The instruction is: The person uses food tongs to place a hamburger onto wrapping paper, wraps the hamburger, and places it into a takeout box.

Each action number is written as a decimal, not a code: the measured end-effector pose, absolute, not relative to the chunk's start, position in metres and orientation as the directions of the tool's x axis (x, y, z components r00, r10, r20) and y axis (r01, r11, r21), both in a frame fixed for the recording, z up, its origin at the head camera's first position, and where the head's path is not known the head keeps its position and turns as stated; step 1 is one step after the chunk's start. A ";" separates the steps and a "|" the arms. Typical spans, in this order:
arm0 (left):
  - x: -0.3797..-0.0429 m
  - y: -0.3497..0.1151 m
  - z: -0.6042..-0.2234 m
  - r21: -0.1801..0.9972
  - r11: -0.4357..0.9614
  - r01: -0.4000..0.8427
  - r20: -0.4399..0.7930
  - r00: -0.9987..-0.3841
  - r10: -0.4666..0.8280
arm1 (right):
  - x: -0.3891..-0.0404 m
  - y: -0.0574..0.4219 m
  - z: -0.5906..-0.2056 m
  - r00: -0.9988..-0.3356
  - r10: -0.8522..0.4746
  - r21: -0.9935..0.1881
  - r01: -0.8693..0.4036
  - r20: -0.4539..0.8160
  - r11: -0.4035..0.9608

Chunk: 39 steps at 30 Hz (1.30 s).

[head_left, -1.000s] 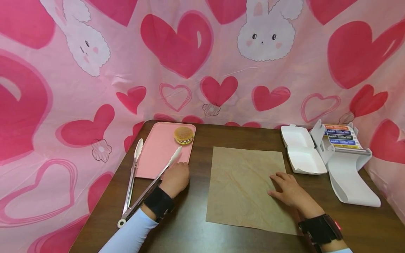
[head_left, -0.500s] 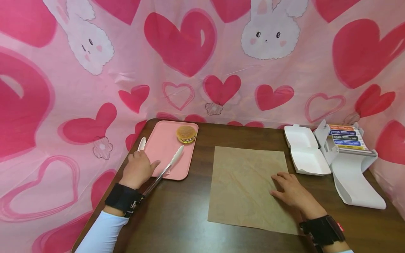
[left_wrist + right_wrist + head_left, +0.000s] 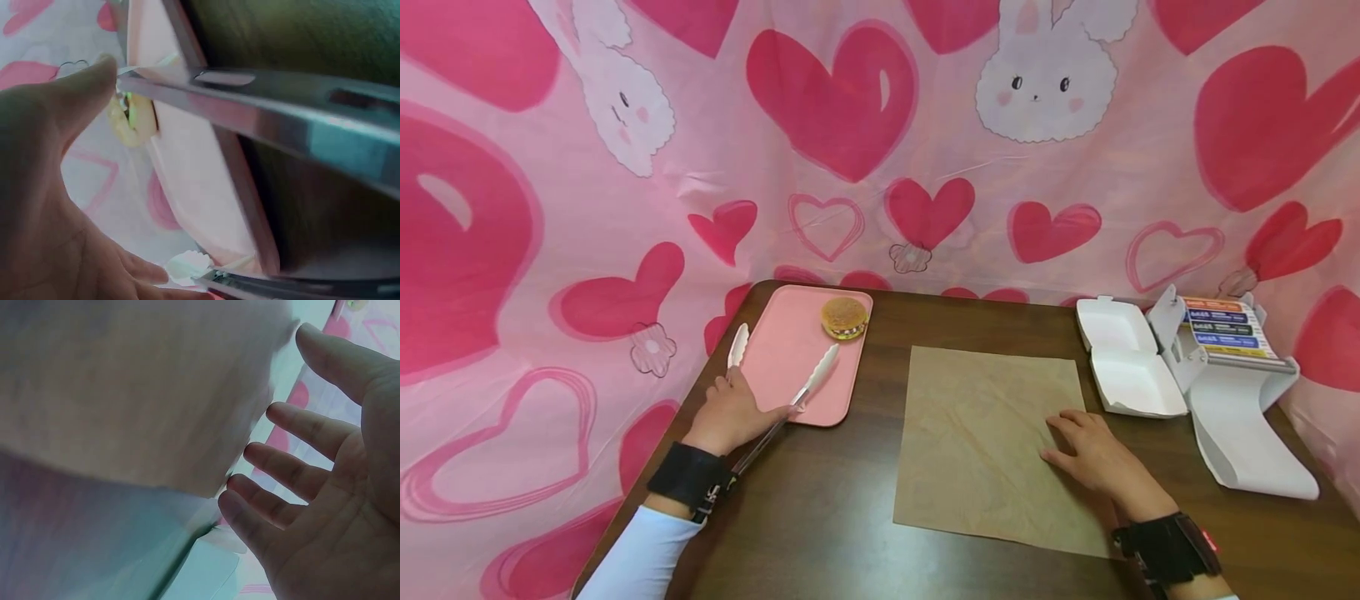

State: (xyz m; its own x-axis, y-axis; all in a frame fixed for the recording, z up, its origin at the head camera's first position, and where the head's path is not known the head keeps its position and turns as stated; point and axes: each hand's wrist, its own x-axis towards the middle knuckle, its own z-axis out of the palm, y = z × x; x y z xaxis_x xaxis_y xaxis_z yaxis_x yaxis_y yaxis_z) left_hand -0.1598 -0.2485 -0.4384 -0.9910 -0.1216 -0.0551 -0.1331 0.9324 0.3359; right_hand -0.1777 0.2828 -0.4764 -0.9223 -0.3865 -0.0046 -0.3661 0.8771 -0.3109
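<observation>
My left hand (image 3: 727, 415) spreads over a pair of metal tongs (image 3: 821, 370) with white scalloped tips. Its thumb reaches the right arm of the tongs, and its fingers lie at the left arm. The tongs stand wide apart, their tips over a pink tray (image 3: 771, 354). On the tray's far right corner sits a burger (image 3: 844, 318). A square of brown paper (image 3: 970, 442) lies flat on the table. At its right edge rests my right hand (image 3: 1093, 450), fingers extended, and in the right wrist view the fingertips (image 3: 253, 450) line up along the paper's edge.
An opened white clamshell box (image 3: 1138, 383) stands at the back right of the brown table (image 3: 820, 517). Beside it is a dispenser (image 3: 1221, 329) with colored labels and a white strip hanging out. A pink heart-patterned cloth (image 3: 925, 108) covers the walls behind.
My left hand has moved left from beside the right tong arm to a place over both arms, with the thumb now stretched to the right one. My right hand has stayed on the paper.
</observation>
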 end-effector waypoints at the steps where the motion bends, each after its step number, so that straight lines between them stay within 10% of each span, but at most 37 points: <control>1: -0.159 -0.248 -0.439 0.324 0.938 -0.122 -0.042 -0.993 -0.114 | -0.178 0.283 -0.477 -0.922 -0.386 -0.311 -0.366 -0.004 0.877; 23: -0.160 -0.243 -0.426 0.346 0.938 -0.028 0.145 -0.986 -0.083 | -0.178 0.274 -0.463 -0.905 -0.421 -0.323 -0.416 0.058 0.850; 39: -0.188 -0.163 -0.383 0.699 0.693 0.180 0.170 -0.982 0.084 | -0.178 0.229 -0.440 -0.905 -0.401 -0.525 -0.412 0.141 0.745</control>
